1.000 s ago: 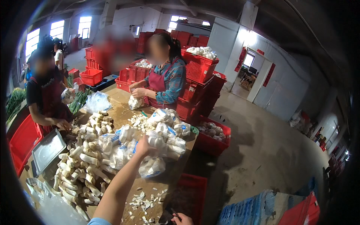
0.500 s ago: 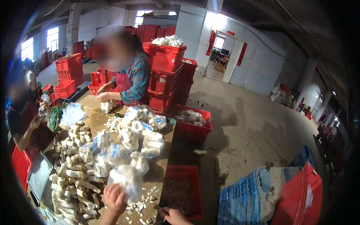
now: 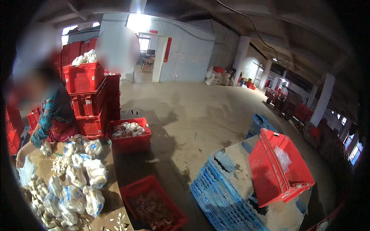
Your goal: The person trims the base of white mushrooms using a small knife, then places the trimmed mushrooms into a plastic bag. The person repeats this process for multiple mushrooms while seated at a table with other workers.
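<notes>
Our bare right hand (image 3: 144, 230), apparently: thin sliver of skin, the rest, wrist and forearm included, cut off below it. Finger pose, grip unreadable. Our left hand: out of view.

at eight o'clock in the view, bagged mushrooms (image 3: 74, 198) sit jumbled on the table (image 3: 109, 192), white and plump in clear, blue-marked plastic, several bags touching. loose mushrooms (image 3: 37, 191), pale and thick-stemmed, lie piled at the bags' nine o'clock, partly hidden. small white chopped pieces (image 3: 59, 165) heap toward their eleven; flat pale scraps (image 3: 118, 223) scatter at their five.
</notes>
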### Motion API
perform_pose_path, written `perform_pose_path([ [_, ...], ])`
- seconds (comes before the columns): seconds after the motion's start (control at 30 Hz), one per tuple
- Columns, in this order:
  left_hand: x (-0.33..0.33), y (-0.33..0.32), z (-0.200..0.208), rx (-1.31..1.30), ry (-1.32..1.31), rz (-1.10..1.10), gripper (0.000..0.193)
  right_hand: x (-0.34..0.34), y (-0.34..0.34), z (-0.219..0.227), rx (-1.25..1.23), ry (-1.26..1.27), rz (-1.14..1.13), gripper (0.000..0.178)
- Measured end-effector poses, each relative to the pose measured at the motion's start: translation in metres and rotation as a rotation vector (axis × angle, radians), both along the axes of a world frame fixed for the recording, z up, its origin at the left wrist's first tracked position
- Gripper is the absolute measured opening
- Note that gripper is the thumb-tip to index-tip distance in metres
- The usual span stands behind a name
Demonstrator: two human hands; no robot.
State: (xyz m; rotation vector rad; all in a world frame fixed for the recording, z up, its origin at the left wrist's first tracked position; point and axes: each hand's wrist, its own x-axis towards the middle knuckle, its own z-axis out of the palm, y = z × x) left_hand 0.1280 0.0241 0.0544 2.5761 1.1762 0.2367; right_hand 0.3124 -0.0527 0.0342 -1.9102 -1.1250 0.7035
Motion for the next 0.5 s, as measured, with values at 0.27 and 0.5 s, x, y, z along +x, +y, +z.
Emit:
perform_pose_path([
  [0.27, 0.026, 0.046, -0.041, -0.338, -0.713, 0.313, 0.042, 0.005, 0.0, 0.007, -0.114, 0.217, 0.072, 0.021],
  [0.5, 0.014, 0.05, 0.008, -0.168, -0.538, 0.253, 0.027, -0.002, -0.022, 0.017, -0.033, 0.22, -0.075, 0.017],
])
